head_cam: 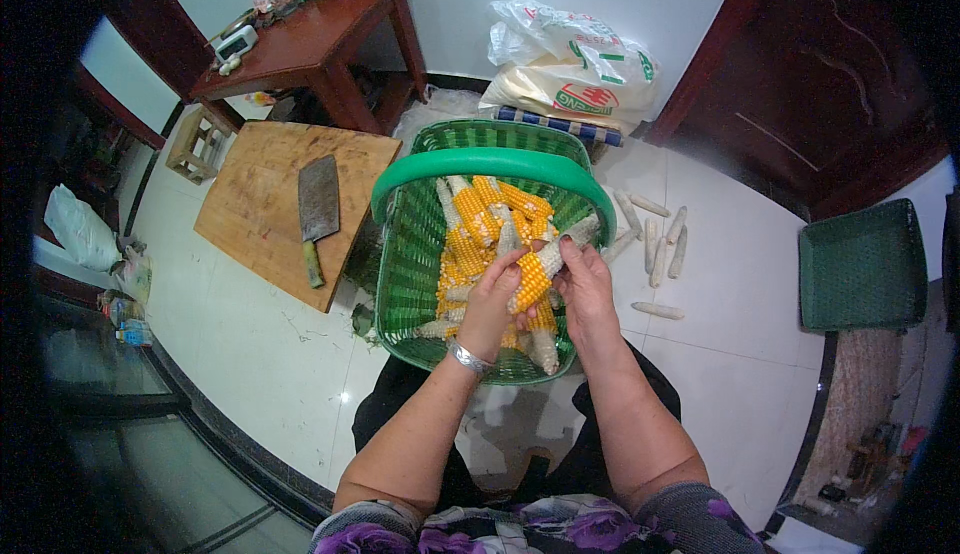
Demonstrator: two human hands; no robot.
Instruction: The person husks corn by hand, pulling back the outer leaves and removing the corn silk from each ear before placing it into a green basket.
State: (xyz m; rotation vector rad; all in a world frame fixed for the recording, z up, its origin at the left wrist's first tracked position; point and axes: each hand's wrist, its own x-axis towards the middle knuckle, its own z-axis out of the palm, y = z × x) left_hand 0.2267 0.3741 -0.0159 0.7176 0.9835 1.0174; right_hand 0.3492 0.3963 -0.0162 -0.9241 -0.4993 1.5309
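Over a green woven plastic basket (409,284), both hands grip one partly shelled corn ear (533,281). Yellow kernels cover its lower end, while the upper end is bare pale cob. My left hand (491,302), with a silver bracelet (469,357) on the wrist, holds the kernel-covered part. My right hand (587,284) is closed around the bare side, thumb on top. Beneath them in the basket lie several more corn ears (474,216), some partly stripped. The basket's thick green handle (487,160) arches across beyond my hands.
To the left, a cleaver (319,197) lies on a wooden board (255,179). Several bare cobs (658,261) are scattered on the tiled floor at right. A red-brown table (322,36), white plastic sacks (577,66) and a dark green bin (862,265) stand around.
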